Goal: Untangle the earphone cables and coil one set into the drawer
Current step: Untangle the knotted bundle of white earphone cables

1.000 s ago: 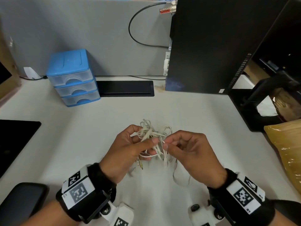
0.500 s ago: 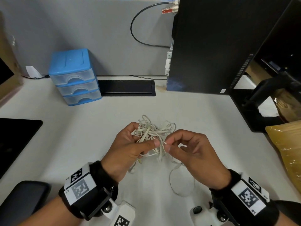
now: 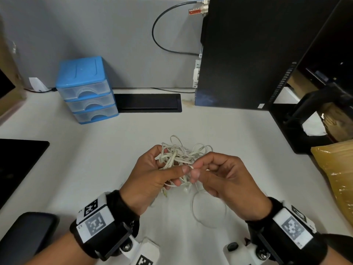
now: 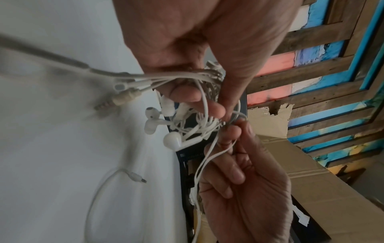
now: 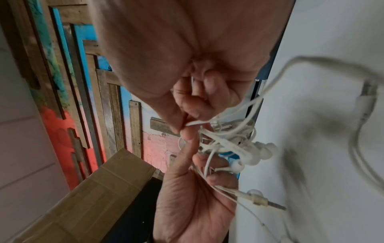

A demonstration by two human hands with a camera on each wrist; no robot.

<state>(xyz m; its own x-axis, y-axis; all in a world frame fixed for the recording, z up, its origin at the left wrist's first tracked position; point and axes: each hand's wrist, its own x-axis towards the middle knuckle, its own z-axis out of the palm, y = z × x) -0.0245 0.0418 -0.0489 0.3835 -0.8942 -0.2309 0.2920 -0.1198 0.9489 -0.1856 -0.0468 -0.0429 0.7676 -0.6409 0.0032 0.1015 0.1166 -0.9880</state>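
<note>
Cables: white earphone leads, knotted into one loose clump, held off the desk between both hands, front centre. Loops fanned out above the fingers. One strand hung down and formed a loop lying on the desk below the right hand. Several white earbuds dangled under the clump; one beige jack plug stuck out sideways, a second smaller plug lay on the desk at the end of the loose loop. Drawer unit: blue, three translucent drawers, all closed, back left on the desk against the partition, well apart from the cables.
</note>
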